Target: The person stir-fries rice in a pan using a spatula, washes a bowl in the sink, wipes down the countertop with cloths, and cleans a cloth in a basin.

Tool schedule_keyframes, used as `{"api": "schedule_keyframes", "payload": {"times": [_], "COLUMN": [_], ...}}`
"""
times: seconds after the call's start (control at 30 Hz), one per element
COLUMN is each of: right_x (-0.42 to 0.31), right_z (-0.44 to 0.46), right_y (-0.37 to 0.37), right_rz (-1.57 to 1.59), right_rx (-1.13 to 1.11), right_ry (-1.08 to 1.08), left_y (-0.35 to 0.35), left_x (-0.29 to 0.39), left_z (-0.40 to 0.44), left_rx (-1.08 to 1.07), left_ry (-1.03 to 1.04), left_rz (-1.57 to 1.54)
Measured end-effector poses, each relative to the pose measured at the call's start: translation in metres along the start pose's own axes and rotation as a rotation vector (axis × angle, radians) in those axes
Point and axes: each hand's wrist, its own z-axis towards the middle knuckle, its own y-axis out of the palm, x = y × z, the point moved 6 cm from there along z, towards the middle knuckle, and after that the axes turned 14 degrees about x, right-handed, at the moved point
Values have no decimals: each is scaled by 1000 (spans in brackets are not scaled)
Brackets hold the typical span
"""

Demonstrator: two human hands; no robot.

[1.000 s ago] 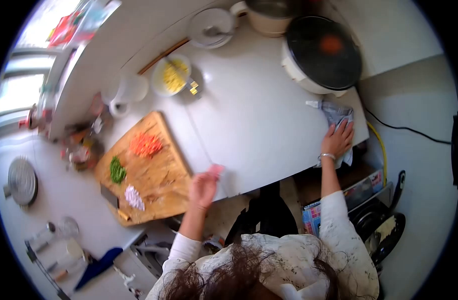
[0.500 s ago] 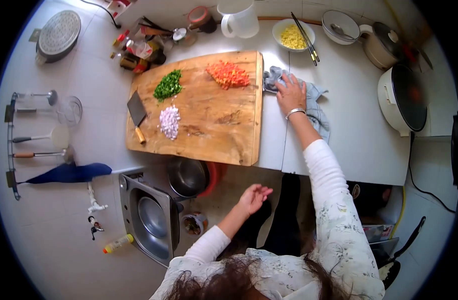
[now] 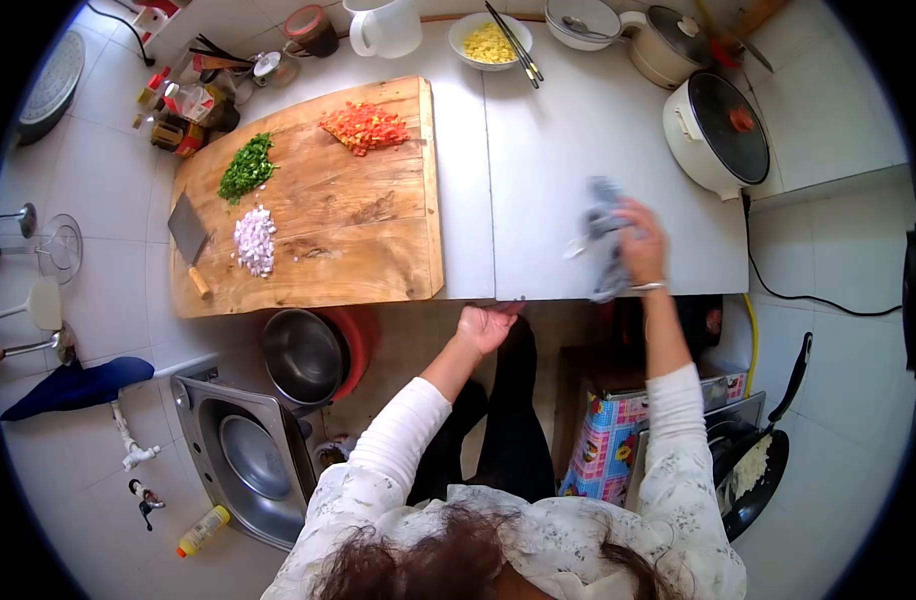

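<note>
The cloth work looks under way, though how much counter (image 3: 568,180) is left cannot be told; the right hand (image 3: 645,245) clutches the blurred, bunched cloth (image 3: 606,224) just left of its palm, while the left hand (image 3: 486,328) curls loosely at the front edge, its grip unclear. Half a second earlier the cloth lay spread beside the cutting board (image 3: 368,235), left of both hands; now it is well apart from it.
</note>
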Motion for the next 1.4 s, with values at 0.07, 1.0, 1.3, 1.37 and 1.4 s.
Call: {"api": "schedule_keyframes", "payload": {"times": [0.07,1.0,1.3,1.37,1.4], "right_x": [81,-196,-333,-362,-385], "right_z": [7,-99,-212,-239,-254], "right_y": [-61,43,127,144,154], "right_rz": [-496,1306,1268,1200,1158], "right_rx": [151,-69,-641,-879,-951], "right_ry": [-34,918,1285,1181,1187], "left_y": [1,-12,-42,-36,-44], "left_x": [3,60,119,108,107], "left_z": [10,-213,-381,-446,-471], "left_rx": [-117,-258,-88,14,87], "left_ry": [-40,68,1037,1203,1269], "left_rz": [8,90,229,264,325]}}
